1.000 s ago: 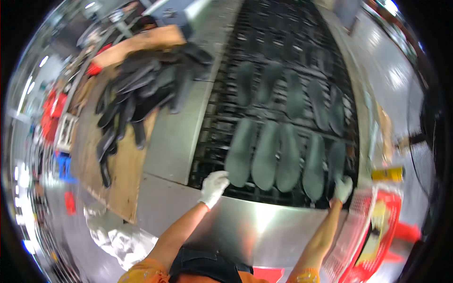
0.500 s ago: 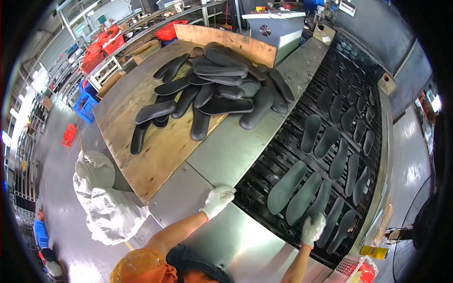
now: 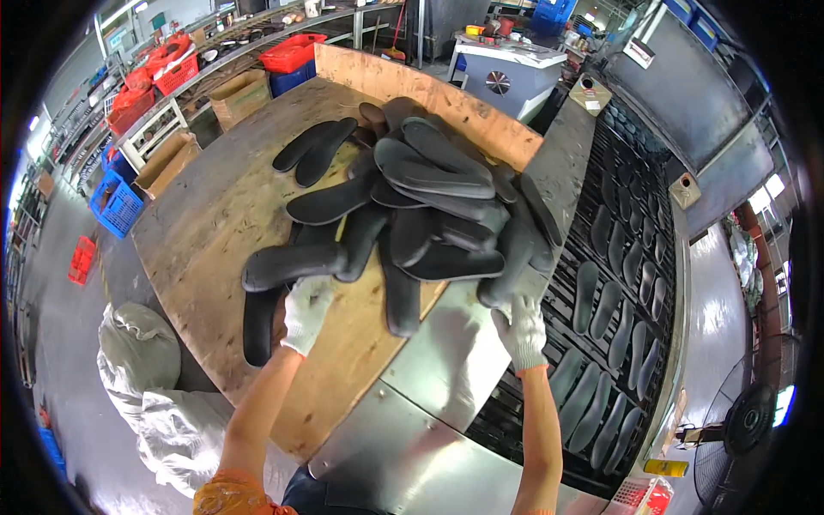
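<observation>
Insole (image 3: 292,268) just beyond L hand (image 3: 307,313): prob. light, bendy; best held by edge. L hand curled, can't tell if gripping; R hand (image 3: 520,331) w/ digits apart.

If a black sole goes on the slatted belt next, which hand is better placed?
Probably the right hand: it's close to the slatted belt, with a black sole nearby. The left hand is over the wooden board, farther from the belt.

Two hands (image 3: 307,314) (image 3: 522,330), five insoles (image 3: 590,422) in nearest row on conveyor (image 3: 506,419), one fan (image 3: 749,419), one can (image 3: 666,468)
</observation>
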The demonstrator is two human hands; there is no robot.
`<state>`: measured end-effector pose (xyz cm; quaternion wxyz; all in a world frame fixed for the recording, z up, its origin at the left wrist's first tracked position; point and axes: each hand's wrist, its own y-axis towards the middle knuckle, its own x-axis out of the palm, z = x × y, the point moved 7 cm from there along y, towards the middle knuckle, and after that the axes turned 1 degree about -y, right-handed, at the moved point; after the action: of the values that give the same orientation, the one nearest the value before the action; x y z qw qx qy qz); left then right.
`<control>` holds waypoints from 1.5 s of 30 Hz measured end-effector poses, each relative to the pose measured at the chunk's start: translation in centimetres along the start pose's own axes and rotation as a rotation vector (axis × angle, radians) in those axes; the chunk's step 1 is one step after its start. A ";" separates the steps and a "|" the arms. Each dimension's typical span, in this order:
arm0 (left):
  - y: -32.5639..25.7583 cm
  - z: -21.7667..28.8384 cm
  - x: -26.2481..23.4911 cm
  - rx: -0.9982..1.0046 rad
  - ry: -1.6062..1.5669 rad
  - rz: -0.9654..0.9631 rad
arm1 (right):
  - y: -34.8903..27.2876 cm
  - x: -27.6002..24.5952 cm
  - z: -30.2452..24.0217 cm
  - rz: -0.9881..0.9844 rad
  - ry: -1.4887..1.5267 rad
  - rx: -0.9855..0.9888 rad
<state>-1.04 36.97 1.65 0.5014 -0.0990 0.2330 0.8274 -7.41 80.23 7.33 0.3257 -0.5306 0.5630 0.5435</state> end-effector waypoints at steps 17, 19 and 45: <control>31.8 -8.8 9.7 0.189 0.377 -0.265 | 37.3 10.5 -1.6 -0.010 -0.117 0.204; 33.2 -10.2 11.9 -0.046 0.290 -0.422 | 38.3 12.4 -0.2 -0.040 -0.119 0.236; 9.3 -7.3 4.5 -0.160 0.399 -0.655 | 8.5 10.1 -8.4 -0.319 0.170 0.160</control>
<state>-11.90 33.36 -3.83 0.6744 -0.3658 0.2169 0.6035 -16.01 68.40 1.71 0.4000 -0.6297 0.5387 0.3916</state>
